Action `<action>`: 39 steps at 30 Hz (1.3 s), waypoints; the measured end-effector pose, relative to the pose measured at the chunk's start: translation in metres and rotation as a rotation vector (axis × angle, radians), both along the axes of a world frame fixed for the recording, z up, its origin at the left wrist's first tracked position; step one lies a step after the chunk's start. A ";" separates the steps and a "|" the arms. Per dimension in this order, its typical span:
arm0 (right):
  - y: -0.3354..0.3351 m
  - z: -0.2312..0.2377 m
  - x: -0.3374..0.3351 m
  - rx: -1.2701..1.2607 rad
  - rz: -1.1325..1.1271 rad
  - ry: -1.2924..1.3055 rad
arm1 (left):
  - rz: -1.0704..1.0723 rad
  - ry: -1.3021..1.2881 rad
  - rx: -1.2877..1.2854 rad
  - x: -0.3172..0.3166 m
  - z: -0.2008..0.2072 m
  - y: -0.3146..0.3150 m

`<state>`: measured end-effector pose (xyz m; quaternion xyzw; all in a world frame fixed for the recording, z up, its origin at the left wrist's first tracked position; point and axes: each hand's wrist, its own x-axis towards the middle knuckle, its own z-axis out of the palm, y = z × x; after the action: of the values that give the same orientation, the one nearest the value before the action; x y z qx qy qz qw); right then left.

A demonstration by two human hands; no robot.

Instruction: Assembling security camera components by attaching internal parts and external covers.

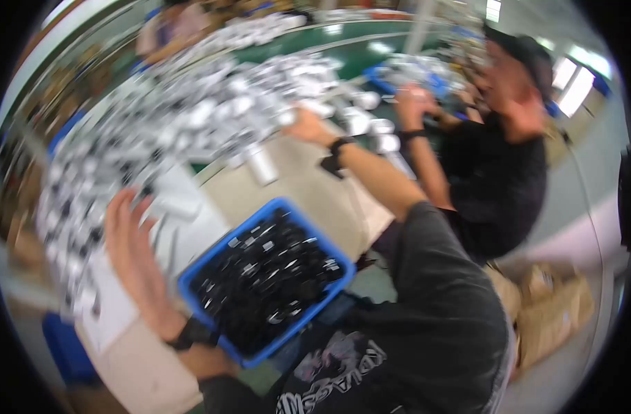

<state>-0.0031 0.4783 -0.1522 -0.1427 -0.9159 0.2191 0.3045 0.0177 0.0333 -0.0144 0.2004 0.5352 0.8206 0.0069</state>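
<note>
My left hand (132, 259) is open, its fingers stretched out over the table's left side, beside loose white and black parts. Nothing shows in its grasp. My right hand (310, 128) reaches forward to the near edge of a large heap of white parts (219, 103). A rounded white piece (286, 117) is at its fingertips; blur hides whether the fingers close on it. Between my forearms, close to my body, a blue plastic bin (352, 274) holds many small shiny black parts (267, 276). A white cylinder (262, 164) lies on the beige board (294, 172).
At right, a co-worker in a black top and cap (508, 152) handles parts near a blue basket (426, 79). Another person (174, 31) is at the far left. Behind the heap runs a green surface (360, 45). Brown paper bags (550, 314) stand at lower right.
</note>
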 end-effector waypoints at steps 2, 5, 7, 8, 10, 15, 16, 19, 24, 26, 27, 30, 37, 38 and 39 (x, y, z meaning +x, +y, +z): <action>0.014 0.007 -0.001 0.003 -0.048 -0.079 | -0.022 0.024 -0.044 0.006 -0.001 0.006; -0.016 0.058 0.022 -0.037 0.012 0.028 | -0.074 0.000 -0.066 0.004 -0.012 0.011; -0.046 0.107 0.060 -0.067 0.047 0.021 | -0.110 -0.044 -0.118 0.000 -0.014 0.011; -0.056 0.124 0.077 -0.101 0.092 0.016 | -0.123 -0.038 -0.113 -0.003 -0.016 0.016; -0.072 0.128 0.091 0.016 0.382 0.235 | 0.034 0.159 -0.351 -0.006 -0.024 0.027; -0.145 0.158 0.117 -0.103 0.735 0.033 | 0.368 0.919 -0.841 0.030 -0.007 0.047; -0.154 0.155 0.113 -0.031 0.834 0.053 | 0.311 1.002 -0.949 0.032 -0.007 0.049; -0.176 0.173 0.117 0.098 0.998 0.026 | 0.241 0.956 -1.052 0.010 -0.025 0.032; -0.173 0.173 0.112 0.064 0.990 0.250 | 0.424 0.697 -0.958 0.010 -0.026 0.023; -0.170 0.168 0.108 0.064 0.910 0.219 | 0.321 0.544 -0.675 0.003 -0.019 0.018; -0.172 0.167 0.103 -0.128 0.937 0.098 | 0.266 0.406 -0.597 0.007 -0.016 0.015; -0.188 0.155 0.087 -0.329 1.041 0.002 | 0.188 0.231 -0.498 0.006 -0.019 0.011; -0.215 0.128 0.050 -0.346 1.249 -0.011 | 0.210 -0.020 -0.146 -0.012 -0.036 0.027; -0.211 0.125 0.041 -0.176 1.182 -0.210 | 0.287 -0.041 -0.197 -0.013 -0.031 0.029; -0.205 0.102 0.030 -0.154 1.134 -0.187 | 0.248 0.122 -0.241 -0.009 -0.020 0.033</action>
<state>0.0273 0.2731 -0.0500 0.3298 -0.8536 0.4007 0.0460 0.0086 0.0662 -0.0345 0.1801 0.6498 0.7313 -0.1029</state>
